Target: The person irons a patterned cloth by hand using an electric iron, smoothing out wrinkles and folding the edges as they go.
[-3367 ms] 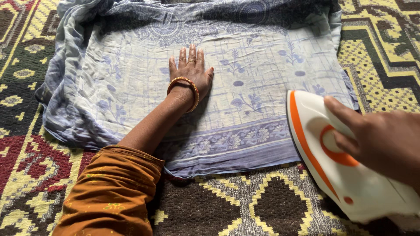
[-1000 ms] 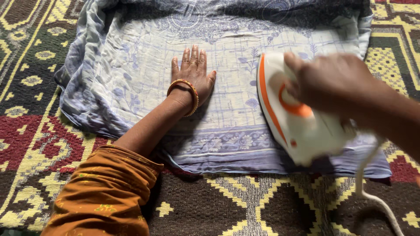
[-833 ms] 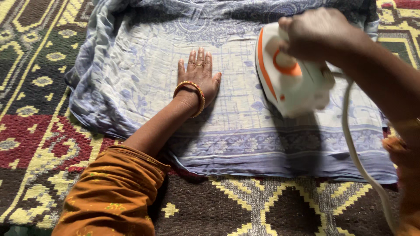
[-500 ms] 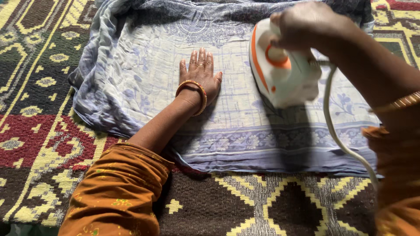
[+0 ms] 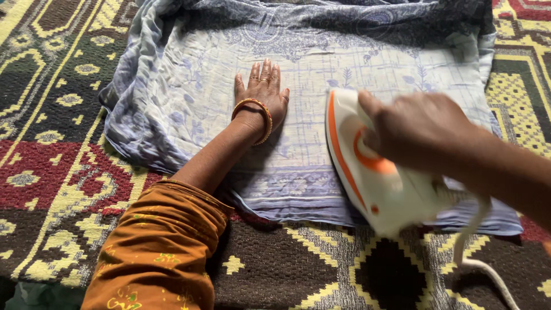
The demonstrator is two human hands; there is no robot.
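Observation:
A pale blue printed cloth (image 5: 189, 97) lies spread flat on a patterned rug. My left hand (image 5: 261, 92) rests palm down on the cloth's middle, fingers together and pointing away, a gold bangle on the wrist. My right hand (image 5: 422, 129) grips the handle of a white and orange electric iron (image 5: 367, 172), which sits over the cloth's near right part, its tip pointing away from me. The iron and hand are blurred by motion.
The rug (image 5: 51, 166) has red, yellow, black and brown geometric patterns and lies under and around the cloth. The iron's white cord (image 5: 488, 270) trails off at the lower right. My orange sleeve (image 5: 155, 252) covers the near left.
The iron, held in my right hand, went up onto the cloth's far right part and has now come back toward me to the near right edge. My left hand stayed flat.

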